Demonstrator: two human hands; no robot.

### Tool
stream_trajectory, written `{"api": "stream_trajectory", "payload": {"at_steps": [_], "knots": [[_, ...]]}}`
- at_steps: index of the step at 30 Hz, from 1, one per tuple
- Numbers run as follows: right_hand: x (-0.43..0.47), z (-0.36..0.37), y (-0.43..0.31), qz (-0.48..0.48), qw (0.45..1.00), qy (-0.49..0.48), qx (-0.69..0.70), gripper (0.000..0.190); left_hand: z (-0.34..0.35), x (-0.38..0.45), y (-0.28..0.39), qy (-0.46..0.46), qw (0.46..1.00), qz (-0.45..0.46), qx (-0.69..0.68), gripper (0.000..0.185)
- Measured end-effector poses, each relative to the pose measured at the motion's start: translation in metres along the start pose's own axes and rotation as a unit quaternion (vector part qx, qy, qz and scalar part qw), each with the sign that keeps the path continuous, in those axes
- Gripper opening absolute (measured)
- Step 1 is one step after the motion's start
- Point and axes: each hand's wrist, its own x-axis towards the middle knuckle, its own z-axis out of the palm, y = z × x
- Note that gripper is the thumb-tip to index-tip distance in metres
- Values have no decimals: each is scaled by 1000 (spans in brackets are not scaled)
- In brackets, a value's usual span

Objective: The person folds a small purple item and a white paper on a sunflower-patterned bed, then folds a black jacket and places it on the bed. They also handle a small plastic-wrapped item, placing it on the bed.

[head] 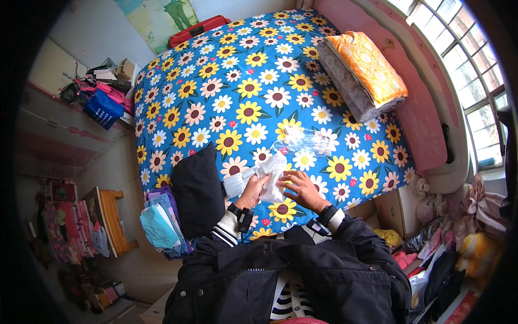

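My left hand (252,192) grips the lower left side of a crumpled clear plastic bag (272,164), thumb on top. The fingers of my right hand (301,189) are spread and touch the bag's right edge; whether they pinch it is hard to see. Just beyond the hands, a second piece of clear plastic wrapping (303,141) lies loose on the bed. Left of my left hand is a pale, ribbed-looking packet (234,184), partly covered by the hand. Further left lies a black cloth item (197,194), perhaps a pillow or folded garment.
A flowered blue sheet (251,87) covers the bed. Folded clothes (162,227) are stacked at its near left corner. A folded grey blanket (344,81) carries an orange patterned cloth (366,67) by the pink headboard (412,109). A red case (198,30) sits at the far edge.
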Motion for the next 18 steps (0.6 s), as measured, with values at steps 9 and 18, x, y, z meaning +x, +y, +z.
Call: {"api": "stream_trajectory", "payload": {"at_steps": [9, 18], "knots": [[-9, 27, 6, 97, 993, 37, 60, 25, 4, -1, -11, -75, 995, -1, -71, 45], [-28, 58, 28, 145, 981, -39, 121, 37, 1, -3, -57, 0, 996, 45, 75, 51]]}}
